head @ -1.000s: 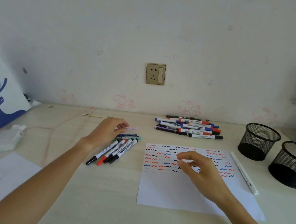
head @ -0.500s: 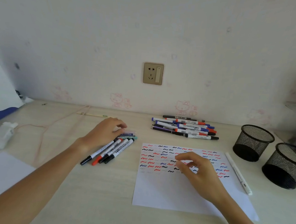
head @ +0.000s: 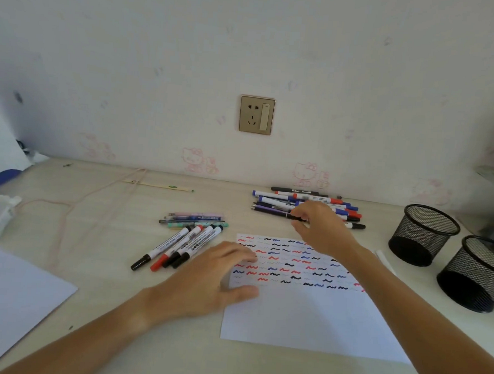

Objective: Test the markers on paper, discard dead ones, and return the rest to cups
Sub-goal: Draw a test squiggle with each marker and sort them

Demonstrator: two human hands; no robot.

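Right hand (head: 321, 226) pinching purple marker (head: 270, 210), squiggled paper (head: 304, 311)

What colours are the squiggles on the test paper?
Red, blue and black squiggles in rows across the top half of the test paper; head view, the only one.

A white sheet of paper (head: 304, 317), its far half covered with red, blue and black squiggles, lies flat near the middle. Four capped markers (head: 178, 247) are laid side by side to its left, a larger pile of markers (head: 276, 201) beyond its far edge. Two black mesh cups (head: 423, 235) stand upright at the right.
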